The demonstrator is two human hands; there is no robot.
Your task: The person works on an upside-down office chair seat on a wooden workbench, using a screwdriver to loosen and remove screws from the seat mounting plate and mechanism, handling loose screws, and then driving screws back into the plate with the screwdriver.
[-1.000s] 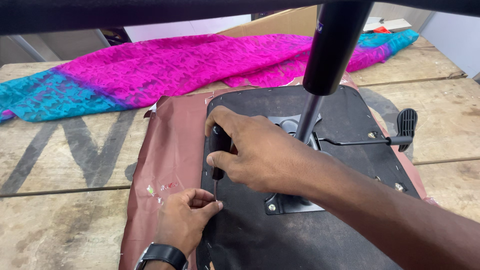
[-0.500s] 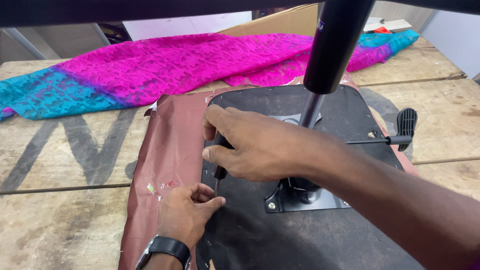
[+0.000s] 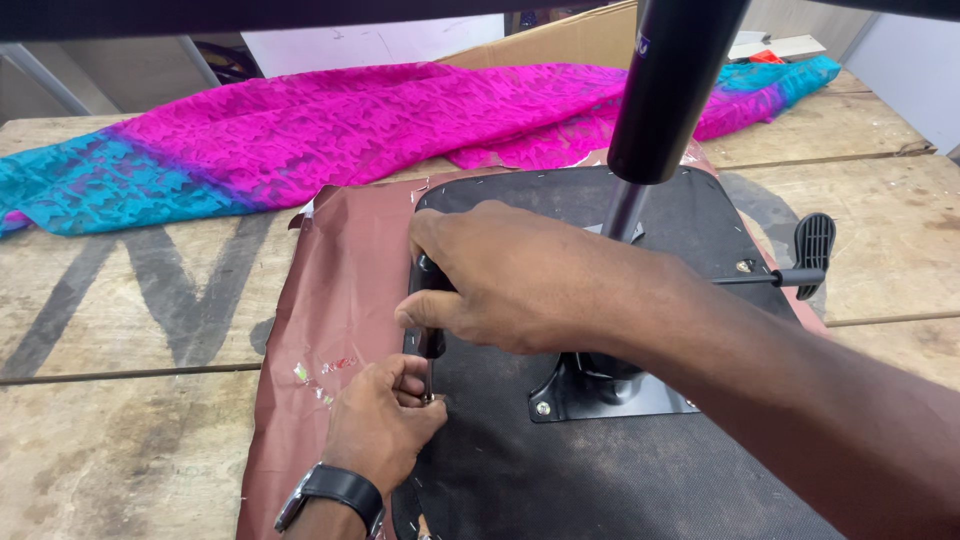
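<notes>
Centrally, right hand [image 3: 520, 290] closed around a dark-handled tool [image 3: 428, 345], tip down on the near-left edge of an upturned black chair seat [image 3: 700, 210]. Left hand [image 3: 385, 425], wristwatch [image 3: 335, 490], fingers pinched at the tool tip, resting on brown leatherette [image 3: 340, 270]. Far: pink-and-blue cloth [image 3: 300, 130] on wooden table [image 3: 120, 440]. Right: black lever [image 3: 800, 272].

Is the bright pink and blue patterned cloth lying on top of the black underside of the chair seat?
No, the pink and blue patterned cloth lies on the wooden table behind the black seat underside.
</notes>
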